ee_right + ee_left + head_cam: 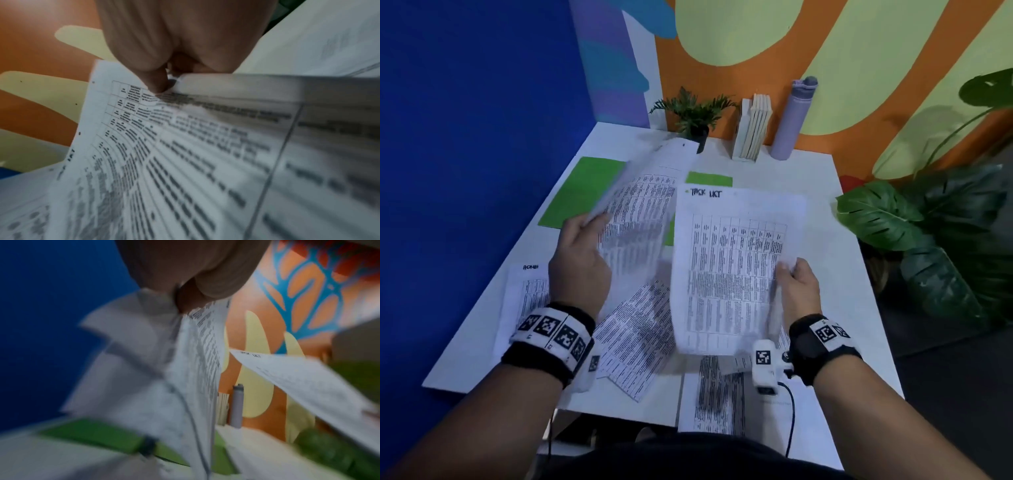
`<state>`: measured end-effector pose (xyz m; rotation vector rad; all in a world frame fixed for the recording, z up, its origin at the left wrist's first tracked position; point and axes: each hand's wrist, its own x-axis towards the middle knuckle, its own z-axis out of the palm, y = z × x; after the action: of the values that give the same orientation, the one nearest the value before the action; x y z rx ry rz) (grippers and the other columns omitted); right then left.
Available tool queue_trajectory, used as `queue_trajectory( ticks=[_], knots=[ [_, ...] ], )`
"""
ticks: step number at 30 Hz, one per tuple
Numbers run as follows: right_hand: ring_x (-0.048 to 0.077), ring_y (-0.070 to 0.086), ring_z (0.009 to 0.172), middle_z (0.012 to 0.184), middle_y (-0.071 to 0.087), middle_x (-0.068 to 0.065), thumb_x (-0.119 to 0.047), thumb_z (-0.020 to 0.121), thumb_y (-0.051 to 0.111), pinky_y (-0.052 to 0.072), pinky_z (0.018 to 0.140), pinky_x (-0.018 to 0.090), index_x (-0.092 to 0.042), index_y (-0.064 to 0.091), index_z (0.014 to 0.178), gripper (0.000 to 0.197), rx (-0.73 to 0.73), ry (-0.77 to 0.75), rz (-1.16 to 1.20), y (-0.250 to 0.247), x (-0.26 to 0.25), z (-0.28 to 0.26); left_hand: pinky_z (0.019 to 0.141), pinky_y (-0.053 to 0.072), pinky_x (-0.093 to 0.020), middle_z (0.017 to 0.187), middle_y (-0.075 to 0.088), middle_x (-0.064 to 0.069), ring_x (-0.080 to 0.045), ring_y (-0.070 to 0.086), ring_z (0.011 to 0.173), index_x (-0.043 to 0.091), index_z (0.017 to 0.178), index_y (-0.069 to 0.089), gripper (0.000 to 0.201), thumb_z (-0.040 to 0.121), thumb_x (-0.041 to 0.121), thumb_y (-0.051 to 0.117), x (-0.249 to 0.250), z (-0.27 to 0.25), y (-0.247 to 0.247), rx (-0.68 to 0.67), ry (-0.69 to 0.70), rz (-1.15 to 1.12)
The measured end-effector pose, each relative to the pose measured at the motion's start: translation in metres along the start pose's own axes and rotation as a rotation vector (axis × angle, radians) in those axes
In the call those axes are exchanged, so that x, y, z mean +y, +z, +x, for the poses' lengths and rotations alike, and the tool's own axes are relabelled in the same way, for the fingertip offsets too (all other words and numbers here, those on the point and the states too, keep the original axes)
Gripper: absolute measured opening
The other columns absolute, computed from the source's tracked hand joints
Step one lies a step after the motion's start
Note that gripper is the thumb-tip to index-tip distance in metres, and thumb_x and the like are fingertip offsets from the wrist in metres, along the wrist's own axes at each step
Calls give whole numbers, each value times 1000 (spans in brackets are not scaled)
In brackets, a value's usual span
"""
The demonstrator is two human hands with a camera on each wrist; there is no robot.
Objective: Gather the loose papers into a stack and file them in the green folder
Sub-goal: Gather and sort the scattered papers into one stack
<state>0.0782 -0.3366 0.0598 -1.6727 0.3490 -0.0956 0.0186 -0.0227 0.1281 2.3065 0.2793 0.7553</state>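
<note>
My left hand (582,246) pinches a bent, blurred printed sheet (640,202) lifted above the desk; the left wrist view shows the same sheet (197,356) hanging from my fingers. My right hand (796,281) pinches the right edge of another printed sheet (732,267) headed with handwriting, held up flat; in the right wrist view my thumb presses on that sheet (164,154). The green folder (582,192) lies open on the desk behind both sheets, partly hidden. More loose papers lie on the desk: one at the left (524,294), one in the middle (637,339), one near the front edge (715,394).
The white desk (842,308) stands against a blue wall on the left. At its back are a small potted plant (695,116), upright books (753,126) and a lilac bottle (791,120). A large leafy plant (928,233) stands off the right side.
</note>
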Motion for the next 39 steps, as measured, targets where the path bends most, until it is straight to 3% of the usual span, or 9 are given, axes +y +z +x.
queue_trajectory(
  ticks=[4, 7, 11, 15, 20, 23, 29, 35, 39],
  knots=[
    [14, 35, 53, 62, 35, -3, -18, 94, 54, 31, 52, 27, -21, 38, 65, 34, -145, 118, 119, 14, -6, -14, 83, 29, 10, 126, 51, 6, 2, 46, 110, 20, 120, 65, 53, 86, -14, 43, 9, -7, 12, -205, -255, -276],
    [14, 47, 65, 76, 48, -3, -14, 94, 54, 38, 61, 25, -16, 48, 88, 9, -230, 179, 135, 23, -7, -25, 104, 44, -24, 131, 58, 10, -8, 53, 120, 30, 126, 59, 51, 88, -3, 57, 7, -21, 28, -401, -405, -426],
    [15, 64, 96, 106, 63, -4, -3, 90, 56, 53, 80, 30, -26, 44, 123, 42, -269, 245, 36, 20, 5, -28, 95, 51, -37, 131, 56, 5, -16, 59, 114, 29, 145, 32, 59, 95, 9, 55, 1, -34, 47, -533, -540, -646],
    [28, 62, 102, 110, 66, 6, -2, 86, 50, 50, 88, 32, -17, 61, 101, 24, -143, 214, -274, 2, 20, -22, 89, 49, -36, 139, 50, -5, -25, 54, 119, 23, 148, 30, 54, 97, 14, 47, -41, -42, 58, -548, -534, -176],
    [31, 39, 137, 148, 41, 15, -10, 93, 48, 30, 112, 35, -1, 38, 141, 51, -33, 305, -598, -26, 48, -6, 114, 31, -53, 161, 17, -7, -31, 24, 145, 24, 151, 23, 69, 90, 32, 55, -105, -57, 55, -811, -498, 530],
    [37, 44, 129, 144, 44, 20, -15, 91, 50, 38, 107, 38, -4, 46, 138, 48, -41, 314, -820, -30, 64, 0, 111, 33, -58, 162, 8, -6, -35, 20, 146, 33, 151, 15, 91, 78, 42, 69, -123, -69, 52, -875, -546, 590],
    [33, 36, 124, 143, 31, 7, -21, 87, 53, 41, 99, 43, -20, 54, 128, 41, -110, 291, -1116, -32, 80, -10, 95, 49, -51, 139, 38, -14, -37, 45, 125, 33, 151, 8, 119, 60, 45, 83, -123, -70, 50, -865, -557, 609],
    [38, 53, 111, 126, 53, 19, -13, 84, 50, 47, 92, 39, -12, 53, 128, 44, -98, 224, -984, -33, 82, -4, 94, 50, -41, 140, 53, -14, -34, 58, 117, 14, 144, 38, 54, 94, 30, 52, -99, -57, 45, -727, -527, 407],
    [32, 60, 96, 116, 57, 8, -1, 87, 47, 49, 82, 35, -22, 36, 139, 57, -62, 186, -646, -36, 63, 0, 79, 55, -38, 114, 68, -16, -33, 65, 87, 20, 125, 54, 30, 96, 26, 47, -78, -37, 29, -564, -482, 360]
  ],
)
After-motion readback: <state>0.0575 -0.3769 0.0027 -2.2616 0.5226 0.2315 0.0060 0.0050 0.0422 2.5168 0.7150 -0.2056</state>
